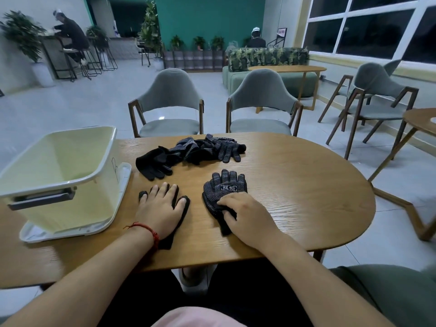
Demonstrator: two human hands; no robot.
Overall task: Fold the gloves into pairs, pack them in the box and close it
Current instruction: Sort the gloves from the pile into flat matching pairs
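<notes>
Both hands are down on the wooden table [295, 185], each on its own glove. The left hand [160, 208], a red string bracelet [151, 230] at its wrist, lies flat with fingers spread, pressing on a plain black glove [166, 241] whose fingertips and cuff peek out from under it. To the right, the right hand [247, 215] curls its fingers and pinches the bunched fabric at the near end of a dotted glove [226, 187], which lies palm-up with its fingers pointing to the far side and a printed label showing. The two gloves sit near each other but apart. Farther back, the loose glove pile [195, 149] sprawls across the middle of the table. At the left, the pale box [77, 201] stands open on its white lid [125, 175], with no gloves visible inside.
</notes>
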